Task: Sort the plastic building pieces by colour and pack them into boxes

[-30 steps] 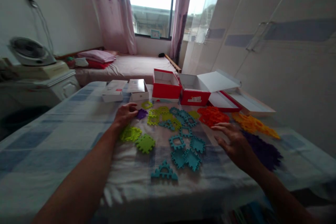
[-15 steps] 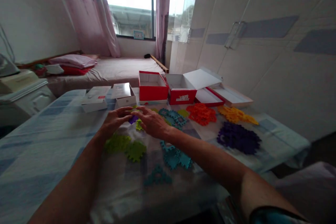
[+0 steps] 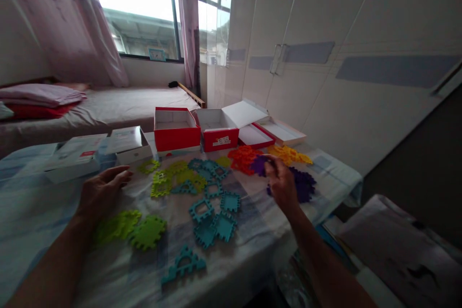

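Over on the right, my right hand [image 3: 281, 180] pinches a purple toothed puzzle piece [image 3: 258, 165] above the edge of the orange-red pieces [image 3: 241, 158]. Just beneath and beside it lies the dark purple pile [image 3: 303, 185]. My left hand [image 3: 104, 186] rests at the left with its fingers loosely extended and nothing in it. Nearest to it are lime-green pieces [image 3: 147, 232] in front and a small lime ring piece [image 3: 148, 166] beyond. Teal pieces [image 3: 224, 226] and more lime pieces [image 3: 160, 184] spread over the middle. An arched teal piece [image 3: 184, 263] lies at the front.
Along the back of the table stand white boxes [image 3: 77, 154], a red open box [image 3: 177, 138], a second red box [image 3: 220, 139] and shallow lids [image 3: 287, 131]. Yellow-orange pieces [image 3: 288, 155] lie at the far right. A bed and a wardrobe [image 3: 317, 14] flank the table.
My right hand has moved from the middle to the right, taking the purple piece along. My left hand has drawn away to the left. The view has turned right.
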`<state>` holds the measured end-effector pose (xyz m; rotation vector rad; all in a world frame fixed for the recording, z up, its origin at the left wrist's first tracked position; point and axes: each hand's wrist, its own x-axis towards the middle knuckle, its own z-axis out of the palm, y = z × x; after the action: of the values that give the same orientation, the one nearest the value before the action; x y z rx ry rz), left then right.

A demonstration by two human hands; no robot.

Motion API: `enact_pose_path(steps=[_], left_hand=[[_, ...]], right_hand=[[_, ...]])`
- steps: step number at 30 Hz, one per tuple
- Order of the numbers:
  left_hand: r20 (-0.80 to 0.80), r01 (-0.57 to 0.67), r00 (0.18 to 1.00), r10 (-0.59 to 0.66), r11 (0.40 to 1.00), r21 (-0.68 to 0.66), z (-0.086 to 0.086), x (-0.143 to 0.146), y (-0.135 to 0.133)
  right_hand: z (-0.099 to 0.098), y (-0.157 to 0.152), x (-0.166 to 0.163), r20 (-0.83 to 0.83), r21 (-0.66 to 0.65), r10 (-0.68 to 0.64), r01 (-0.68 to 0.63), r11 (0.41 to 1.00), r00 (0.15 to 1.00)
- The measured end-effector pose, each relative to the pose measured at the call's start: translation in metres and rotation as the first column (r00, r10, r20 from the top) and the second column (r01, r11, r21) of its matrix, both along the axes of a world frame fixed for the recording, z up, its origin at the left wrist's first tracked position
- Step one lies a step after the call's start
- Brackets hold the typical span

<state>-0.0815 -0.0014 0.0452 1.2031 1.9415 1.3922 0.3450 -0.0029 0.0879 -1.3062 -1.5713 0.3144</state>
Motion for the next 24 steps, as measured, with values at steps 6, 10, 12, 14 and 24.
enact_pose_path(steps=[6, 10, 12, 14, 24], left_hand=[[-0.04, -0.102, 0.994, 0.101, 0.994, -0.026, 0.017, 0.02, -0.011], [-0.092, -0.15, 0.985, 0.144, 0.987, -0.062, 0.031, 0.035, -0.02], [-0.12, -0.165, 0.981, 0.155, 0.983, -0.08, 0.033, 0.037, -0.021], [-0.145, -0.164, 0.978, 0.15, 0.982, -0.092, 0.031, 0.035, -0.02], [-0.124, -0.159, 0.981, 0.149, 0.984, -0.081, 0.03, 0.037, -0.019]], right_hand=[[-0.046, -0.015, 0.125, -0.087, -0.001, -0.467, 0.468, 0.884, 0.88], [-0.05, -0.009, 0.147, -0.058, 0.02, -0.464, 0.465, 0.885, 0.884], [-0.05, -0.001, 0.149, -0.03, 0.001, -0.445, 0.445, 0.896, 0.895], [-0.051, 0.007, 0.15, 0.016, -0.03, -0.416, 0.417, 0.909, 0.909], [-0.076, 0.032, 0.156, 0.274, 0.027, -0.423, 0.433, 0.901, 0.864]])
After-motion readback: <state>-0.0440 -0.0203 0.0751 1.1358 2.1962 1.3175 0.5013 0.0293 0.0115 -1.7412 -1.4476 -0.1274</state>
